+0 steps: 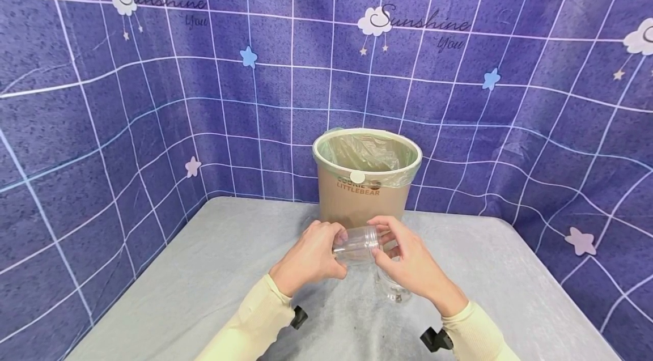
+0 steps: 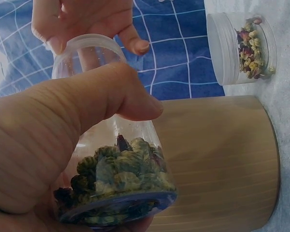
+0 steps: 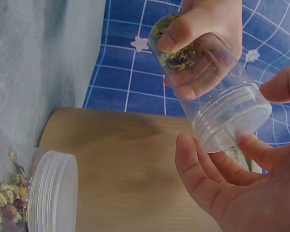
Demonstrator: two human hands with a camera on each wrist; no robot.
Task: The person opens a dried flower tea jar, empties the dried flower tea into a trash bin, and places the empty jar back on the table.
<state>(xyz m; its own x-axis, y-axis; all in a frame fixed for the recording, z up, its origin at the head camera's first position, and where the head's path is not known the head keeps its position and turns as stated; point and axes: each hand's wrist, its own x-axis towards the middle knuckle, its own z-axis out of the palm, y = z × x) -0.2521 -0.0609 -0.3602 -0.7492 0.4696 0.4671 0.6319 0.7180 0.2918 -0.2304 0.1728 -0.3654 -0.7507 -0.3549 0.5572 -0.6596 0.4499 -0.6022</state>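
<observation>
My left hand point(image 1: 316, 250) grips a clear plastic jar point(image 1: 354, 243) round its base end, thumb across its side. Dried flower buds point(image 2: 121, 169) lie bunched at the bottom of this jar, which is tilted in the head view. At its ridged mouth end, my right hand point(image 3: 251, 179) is spread, with thumb and fingers curved loosely around the rim. One finger stretches away from the jar in the left wrist view. Below the right hand, a second clear jar point(image 1: 397, 294) stands on the table, partly hidden by that hand; it has a whitish lid point(image 3: 53, 193) and holds similar dried buds.
A beige bin point(image 1: 364, 202) with a pale rim and a thin plastic liner stands just behind the hands. A grey cloth point(image 1: 204, 276) covers the table. Blue gridded curtains point(image 1: 285, 83) enclose the back and sides.
</observation>
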